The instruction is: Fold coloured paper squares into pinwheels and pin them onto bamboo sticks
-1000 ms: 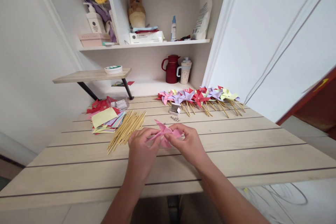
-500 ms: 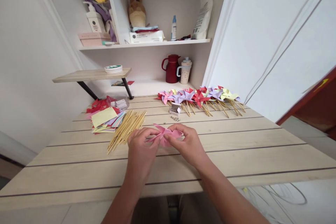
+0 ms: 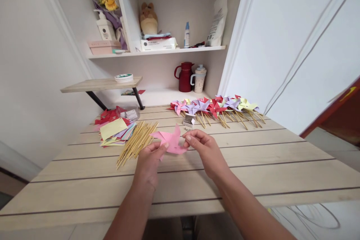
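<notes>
My left hand pinches a pink paper pinwheel head by its lower left part, holding it just above the wooden table. My right hand is beside the pinwheel's right edge, fingers curled with the thumb and forefinger close together near the paper. A bundle of wooden sticks lies just left of my left hand. Small metal pins lie beyond my right hand.
A stack of coloured paper squares lies at the left. A row of finished pinwheels on sticks lies at the back right. A small box sits near them. A red jug, a cup and shelves stand behind.
The pinwheel head has been lifted and spread flatter, now held up by my left hand. My right hand has let its grip loosen and sits at the paper's right edge. The view shifted slightly down.
</notes>
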Tool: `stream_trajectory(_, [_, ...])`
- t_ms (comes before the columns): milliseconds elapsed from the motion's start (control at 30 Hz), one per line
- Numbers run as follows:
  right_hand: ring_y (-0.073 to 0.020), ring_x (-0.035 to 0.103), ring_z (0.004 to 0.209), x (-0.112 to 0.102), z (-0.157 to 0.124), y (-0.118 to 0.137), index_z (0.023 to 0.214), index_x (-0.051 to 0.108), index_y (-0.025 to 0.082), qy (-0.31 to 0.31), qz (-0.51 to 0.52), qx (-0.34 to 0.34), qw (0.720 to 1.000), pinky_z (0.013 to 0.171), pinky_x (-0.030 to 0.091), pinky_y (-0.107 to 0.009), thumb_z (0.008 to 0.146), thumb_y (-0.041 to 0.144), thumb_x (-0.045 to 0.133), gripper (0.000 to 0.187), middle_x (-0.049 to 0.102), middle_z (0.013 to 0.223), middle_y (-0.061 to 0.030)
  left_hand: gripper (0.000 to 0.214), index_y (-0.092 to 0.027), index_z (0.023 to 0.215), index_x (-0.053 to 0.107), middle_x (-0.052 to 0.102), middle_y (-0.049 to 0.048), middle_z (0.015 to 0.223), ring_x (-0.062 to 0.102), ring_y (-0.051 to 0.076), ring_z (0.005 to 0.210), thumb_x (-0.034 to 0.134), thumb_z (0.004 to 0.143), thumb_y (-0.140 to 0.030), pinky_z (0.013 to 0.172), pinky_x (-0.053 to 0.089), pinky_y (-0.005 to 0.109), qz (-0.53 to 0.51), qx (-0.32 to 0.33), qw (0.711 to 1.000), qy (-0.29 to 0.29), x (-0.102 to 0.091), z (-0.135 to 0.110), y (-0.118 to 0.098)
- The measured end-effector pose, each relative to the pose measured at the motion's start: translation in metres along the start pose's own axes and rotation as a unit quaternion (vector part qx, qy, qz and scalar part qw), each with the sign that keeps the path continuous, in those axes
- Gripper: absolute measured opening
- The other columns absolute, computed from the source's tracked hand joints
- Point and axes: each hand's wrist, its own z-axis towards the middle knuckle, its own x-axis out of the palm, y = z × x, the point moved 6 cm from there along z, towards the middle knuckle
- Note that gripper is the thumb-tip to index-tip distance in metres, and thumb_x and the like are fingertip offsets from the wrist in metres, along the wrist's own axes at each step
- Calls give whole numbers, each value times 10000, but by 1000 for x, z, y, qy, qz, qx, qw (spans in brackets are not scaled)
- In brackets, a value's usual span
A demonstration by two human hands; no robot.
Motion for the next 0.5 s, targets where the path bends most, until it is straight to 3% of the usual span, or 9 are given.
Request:
stream_trajectory(100, [-177, 623, 733, -14, 5, 10, 827, 682, 217, -26, 5, -5, 1000, 817, 477, -338, 822, 430, 708, 215, 670, 680, 3, 297, -139, 623, 672, 536, -42, 552, 430, 79, 533, 881, 528, -328, 537, 334, 225, -39, -28, 999, -16, -3, 5, -1])
stream_trajectory(200, [-173, 616, 762, -34, 20, 34, 803, 671, 218, -37, -29, -37, 998, 856, 456, -343, 834, 425, 694, 210, 656, 661, 10, 311, -144, 683, 690, 610, -15, 640, 507, 85, 596, 909, 477, -225, 579, 397, 212, -102, -60, 992, -32, 3, 9, -17])
stream_trajectory(300, [-164, 595, 712, -61, 46, 63, 780, 649, 201, -76, -102, -89, 988, 752, 454, -320, 834, 428, 675, 235, 644, 657, 5, 301, -155, 674, 683, 652, 3, 714, 564, 90, 674, 906, 472, -157, 639, 443, 200, -163, -50, 985, -20, 24, 16, -44])
stream_trajectory(367, [-144, 554, 632, -78, 64, 77, 780, 640, 189, -111, -167, -114, 973, 652, 424, -292, 834, 429, 659, 246, 618, 646, 10, 285, -155, 665, 683, 642, -3, 698, 557, 86, 668, 906, 486, -167, 653, 448, 200, -185, -11, 983, 10, 46, 23, -62])
stream_trajectory(500, [-134, 498, 542, -100, 87, 73, 775, 640, 190, -130, -294, -97, 942, 561, 367, -272, 855, 411, 605, 237, 572, 567, 25, 281, -146, 672, 703, 608, -22, 643, 485, 70, 609, 910, 510, -246, 637, 420, 208, -184, 65, 976, 99, 90, 38, -80])
